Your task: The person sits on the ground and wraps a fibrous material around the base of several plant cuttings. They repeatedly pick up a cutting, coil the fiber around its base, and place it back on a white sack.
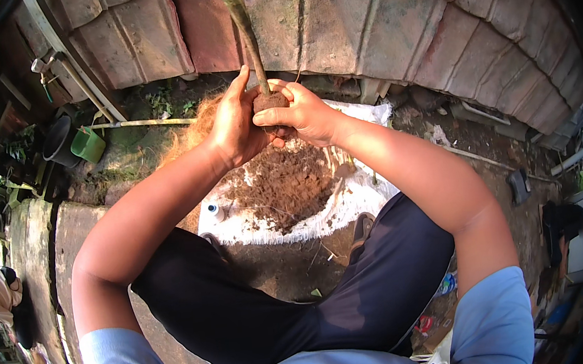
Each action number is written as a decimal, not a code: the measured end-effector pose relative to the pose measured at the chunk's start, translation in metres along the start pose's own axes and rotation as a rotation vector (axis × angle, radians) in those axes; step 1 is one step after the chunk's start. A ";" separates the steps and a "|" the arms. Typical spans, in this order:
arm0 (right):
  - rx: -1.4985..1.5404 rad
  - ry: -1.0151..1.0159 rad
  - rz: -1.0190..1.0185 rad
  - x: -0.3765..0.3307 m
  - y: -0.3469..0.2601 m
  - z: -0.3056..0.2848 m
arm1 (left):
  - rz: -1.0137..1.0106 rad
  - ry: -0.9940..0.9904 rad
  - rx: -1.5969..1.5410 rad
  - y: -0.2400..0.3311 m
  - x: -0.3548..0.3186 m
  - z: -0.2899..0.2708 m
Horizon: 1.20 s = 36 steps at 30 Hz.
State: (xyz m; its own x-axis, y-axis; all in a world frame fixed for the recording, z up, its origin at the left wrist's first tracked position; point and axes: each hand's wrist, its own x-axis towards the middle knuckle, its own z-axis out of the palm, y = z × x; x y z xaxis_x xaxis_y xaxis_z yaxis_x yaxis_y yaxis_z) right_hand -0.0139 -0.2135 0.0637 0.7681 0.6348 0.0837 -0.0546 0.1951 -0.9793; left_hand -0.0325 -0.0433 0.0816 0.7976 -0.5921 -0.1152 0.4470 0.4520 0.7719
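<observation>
Remotely, I note a rounded, grainy brown soil ball (pixel 270 103) bearing a slender, green-topped stem (pixel 248 37), held above a crumbly soil heap (pixel 284 183) on frayed white sheeting (pixel 261 235). Left hand (pixel 234 122) cups it, thumb raised; right hand (pixel 311 114) presses it, thumb across.
</observation>
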 end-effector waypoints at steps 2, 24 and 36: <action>0.052 -0.042 0.036 -0.001 0.002 -0.002 | -0.015 -0.104 -0.006 0.002 -0.001 -0.009; 0.191 0.082 0.246 -0.016 -0.004 0.008 | 0.083 -0.077 0.366 -0.014 -0.013 -0.006; 0.110 0.040 0.251 -0.021 -0.019 0.006 | 0.266 0.093 0.387 -0.004 -0.004 -0.017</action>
State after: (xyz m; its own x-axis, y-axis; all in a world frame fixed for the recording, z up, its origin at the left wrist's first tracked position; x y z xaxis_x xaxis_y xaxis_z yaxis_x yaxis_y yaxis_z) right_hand -0.0327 -0.2261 0.0813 0.7461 0.6442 -0.1686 -0.3135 0.1165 -0.9424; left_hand -0.0305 -0.0317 0.0684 0.9047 -0.4191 0.0762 0.0529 0.2879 0.9562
